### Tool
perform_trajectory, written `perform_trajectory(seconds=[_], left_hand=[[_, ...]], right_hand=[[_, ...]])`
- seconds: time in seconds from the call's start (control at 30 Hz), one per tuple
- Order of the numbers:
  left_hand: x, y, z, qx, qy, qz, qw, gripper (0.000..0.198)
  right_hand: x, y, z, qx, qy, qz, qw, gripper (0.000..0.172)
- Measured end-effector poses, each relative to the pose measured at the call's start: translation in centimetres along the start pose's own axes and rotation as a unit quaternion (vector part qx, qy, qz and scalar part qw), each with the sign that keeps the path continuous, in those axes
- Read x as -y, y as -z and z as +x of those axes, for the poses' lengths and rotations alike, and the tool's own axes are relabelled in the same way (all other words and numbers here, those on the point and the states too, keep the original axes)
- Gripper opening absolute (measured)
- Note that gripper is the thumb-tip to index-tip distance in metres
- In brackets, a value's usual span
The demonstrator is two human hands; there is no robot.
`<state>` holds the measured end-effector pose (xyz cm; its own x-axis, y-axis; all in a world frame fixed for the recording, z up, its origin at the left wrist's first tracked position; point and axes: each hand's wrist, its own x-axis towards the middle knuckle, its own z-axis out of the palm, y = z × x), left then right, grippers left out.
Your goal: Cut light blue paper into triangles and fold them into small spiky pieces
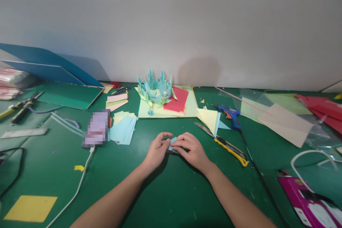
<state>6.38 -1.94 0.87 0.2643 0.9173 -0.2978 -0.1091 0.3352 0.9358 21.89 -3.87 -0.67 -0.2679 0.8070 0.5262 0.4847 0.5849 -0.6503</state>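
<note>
Between my two hands is a small piece of light blue paper, low over the green table. My left hand pinches its left side between thumb and fingers. On the right side, the fingers of my right hand press on the same piece. Behind them a blue-green folded-paper crown stands on a pale yellow sheet, beside red paper. Light blue sheets lie to the left of my hands.
A yellow utility knife and a blue glue gun with a black cord lie right. A phone with a white cable, pliers and a yellow sheet are left. A magenta power strip sits lower right.
</note>
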Motion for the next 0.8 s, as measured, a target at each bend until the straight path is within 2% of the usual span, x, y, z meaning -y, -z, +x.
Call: perform_trajectory(seconds=[0.1,0.3,0.5,0.8], left_hand=[[0.1,0.1,0.0,0.003,-0.007,-0.001,1.000,0.038],[0.5,0.2,-0.1,0.075,-0.006,0.040,0.996,0.051],[1.0,0.3,-0.1,0.068,-0.053,0.097,0.992,0.046],[1.3,0.3,0.0,0.070,-0.033,0.059,0.995,0.050]], right_hand=[[-0.1,-0.1,0.0,-0.008,-0.035,0.009,0.999,0.017],[-0.5,-0.4,-0.1,-0.026,-0.072,0.013,0.997,0.014],[-0.4,-0.4,-0.1,-0.027,-0.082,0.014,0.996,0.011],[-0.2,-0.4,-0.1,-0.025,-0.080,0.013,0.996,0.011]])
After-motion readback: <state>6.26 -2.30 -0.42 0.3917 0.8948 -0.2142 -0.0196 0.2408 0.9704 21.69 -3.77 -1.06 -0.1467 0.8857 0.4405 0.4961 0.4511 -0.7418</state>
